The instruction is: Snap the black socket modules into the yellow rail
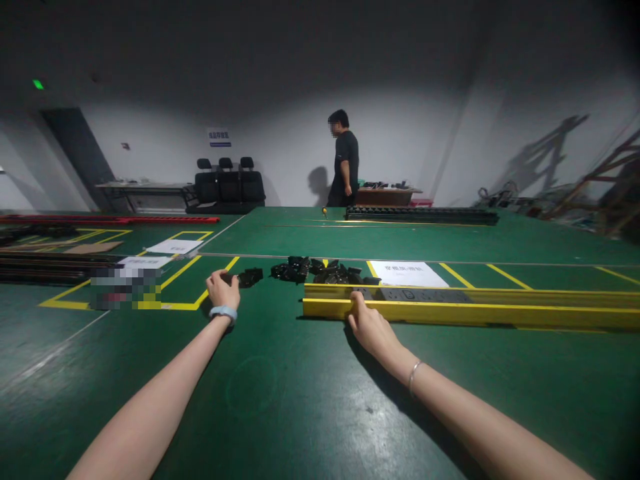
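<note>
My left hand [223, 293] is at the left of the table, its fingers curled round a small black part. Just right of those fingers lie more black plastic pieces [251, 277]. A long yellow channel rail [327, 309] runs sideways across the right side. At its left end my right hand [370, 327] is closed on the front wall, with the index finger reaching over into the channel. Dark grey flat blocks [425, 295] sit inside the channel, one beside that fingertip. What lies under the right fingers is partly hidden.
Piles of black parts [337, 272] lie behind the rail's left end, near a white paper sign [410, 274]. Yellow tape marks [175, 307] line the green table [280, 413]. Dark rails [45, 267] lie at left, a black bundle [420, 215] farther back. A person [346, 163] stands beyond.
</note>
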A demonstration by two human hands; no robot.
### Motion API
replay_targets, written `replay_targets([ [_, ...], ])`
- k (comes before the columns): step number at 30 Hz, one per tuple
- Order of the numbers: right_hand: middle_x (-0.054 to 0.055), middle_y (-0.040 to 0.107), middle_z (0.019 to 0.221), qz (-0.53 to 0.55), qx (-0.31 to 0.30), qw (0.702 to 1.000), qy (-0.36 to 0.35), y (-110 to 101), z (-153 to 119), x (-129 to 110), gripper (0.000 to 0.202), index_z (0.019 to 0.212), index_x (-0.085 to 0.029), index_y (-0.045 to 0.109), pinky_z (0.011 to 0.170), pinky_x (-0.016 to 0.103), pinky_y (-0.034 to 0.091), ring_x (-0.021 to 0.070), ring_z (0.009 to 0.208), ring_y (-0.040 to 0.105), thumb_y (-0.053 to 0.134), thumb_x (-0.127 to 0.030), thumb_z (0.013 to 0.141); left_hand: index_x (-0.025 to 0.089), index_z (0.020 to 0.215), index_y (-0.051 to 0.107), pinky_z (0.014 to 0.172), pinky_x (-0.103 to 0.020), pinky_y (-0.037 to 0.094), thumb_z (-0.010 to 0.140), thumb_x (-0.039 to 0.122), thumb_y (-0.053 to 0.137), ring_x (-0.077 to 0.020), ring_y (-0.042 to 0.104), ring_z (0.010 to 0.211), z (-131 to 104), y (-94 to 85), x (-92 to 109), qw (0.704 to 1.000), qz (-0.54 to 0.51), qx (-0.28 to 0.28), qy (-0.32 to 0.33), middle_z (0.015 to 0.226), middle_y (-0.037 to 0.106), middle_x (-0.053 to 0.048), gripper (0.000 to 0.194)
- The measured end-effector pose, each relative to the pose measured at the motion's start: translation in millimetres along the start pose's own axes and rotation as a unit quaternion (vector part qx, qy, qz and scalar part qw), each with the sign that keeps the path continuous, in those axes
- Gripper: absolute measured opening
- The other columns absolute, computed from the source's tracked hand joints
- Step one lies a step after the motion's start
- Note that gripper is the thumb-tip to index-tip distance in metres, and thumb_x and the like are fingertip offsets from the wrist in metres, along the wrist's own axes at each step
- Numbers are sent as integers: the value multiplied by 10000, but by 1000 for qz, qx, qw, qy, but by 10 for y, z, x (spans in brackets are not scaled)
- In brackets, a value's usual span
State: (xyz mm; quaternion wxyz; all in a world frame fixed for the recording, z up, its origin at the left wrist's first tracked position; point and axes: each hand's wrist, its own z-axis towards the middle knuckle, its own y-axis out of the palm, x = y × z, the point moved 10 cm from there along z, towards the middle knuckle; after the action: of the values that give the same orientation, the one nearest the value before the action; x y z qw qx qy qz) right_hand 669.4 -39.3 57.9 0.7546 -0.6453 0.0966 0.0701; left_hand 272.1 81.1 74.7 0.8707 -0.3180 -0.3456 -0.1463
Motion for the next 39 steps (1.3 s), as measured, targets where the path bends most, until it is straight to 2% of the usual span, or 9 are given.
replay_targets([
  [3, 102, 666, 855, -1, -3, 1000, 10, 2, 1, 15, 423, 1316, -181, 252, 626, 269, 364, 239, 805, 650, 383, -268, 924, 196, 1018, 508, 927, -378, 412, 767, 256, 585, -215, 503, 1037, -87, -166, 310, 992, -80, 50, 83, 1035, 497, -69, 269],
  [7, 104, 666, 853, -2, 2, 1000, 21, -12, -7, 36, 413, 1304, -181, 268, 636, 274, 367, 244, 805, 649, 385, -264, 917, 205, 1047, 497, 907, -373, 427, 780, 281, 582, -212, 507, 1031, -292, -243, 688, 980, -135, 52, 135, 1082, 493, -77, 290],
  [10, 104, 665, 833, -9, 18, 999, 27, -40, -16, 49, 417, 1306, -175, 264, 638, 284, 367, 250, 781, 649, 374, -270, 914, 198, 1026, 504, 888, -360, 445, 783, 292, 581, -203, 519, 1013, -479, -160, 919, 970, -189, 0, 155, 1075, 500, -79, 272],
  [13, 99, 662, 811, -11, 22, 999, 28, -47, -18, 49, 401, 1293, -177, 272, 622, 286, 361, 254, 756, 648, 364, -278, 916, 197, 999, 510, 825, -333, 479, 774, 318, 591, -177, 550, 949, -692, 80, 1059, 947, -263, -115, 142, 1084, 496, -75, 268],
  [18, 99, 659, 820, -7, 9, 1000, 26, -29, -18, 45, 399, 1295, -177, 263, 619, 280, 360, 244, 747, 647, 360, -288, 925, 205, 926, 469, 775, -311, 472, 701, 359, 662, -161, 571, 901, -1070, 505, 1156, 875, -352, -322, 75, 1160, 521, -68, 334],
  [21, 104, 660, 828, -9, 6, 1000, 21, -26, -28, 39, 416, 1311, -169, 245, 622, 282, 364, 250, 750, 647, 354, -287, 927, 206, 927, 453, 721, -268, 444, 664, 364, 704, -131, 549, 783, -1172, 593, 1171, 855, -355, -373, 60, 945, 566, -11, 397],
  [26, 106, 659, 827, -14, 9, 1000, 16, -26, -40, 34, 415, 1309, -159, 248, 624, 284, 368, 251, 755, 646, 357, -276, 925, 196, 1000, 471, 692, -247, 419, 660, 368, 714, -124, 523, 759, -1227, 657, 1154, 835, -359, -416, 36, 873, 540, 7, 451],
  [30, 95, 660, 805, -16, 14, 1000, 13, -31, -37, 29, 395, 1292, -164, 261, 608, 279, 361, 248, 738, 649, 357, -270, 924, 193, 968, 487, 715, -258, 425, 758, 413, 601, -139, 532, 801, -1215, 679, 1117, 824, -382, -418, 9, 889, 542, -8, 325],
  [39, 92, 661, 790, -12, 15, 1000, 23, -13, -17, 50, 389, 1283, -159, 265, 603, 274, 359, 244, 730, 652, 357, -265, 920, 186, 923, 549, 672, -241, 404, 729, 423, 636, -129, 514, 744, -1217, 632, 1175, 847, -334, -410, 59, 829, 563, 2, 319],
])
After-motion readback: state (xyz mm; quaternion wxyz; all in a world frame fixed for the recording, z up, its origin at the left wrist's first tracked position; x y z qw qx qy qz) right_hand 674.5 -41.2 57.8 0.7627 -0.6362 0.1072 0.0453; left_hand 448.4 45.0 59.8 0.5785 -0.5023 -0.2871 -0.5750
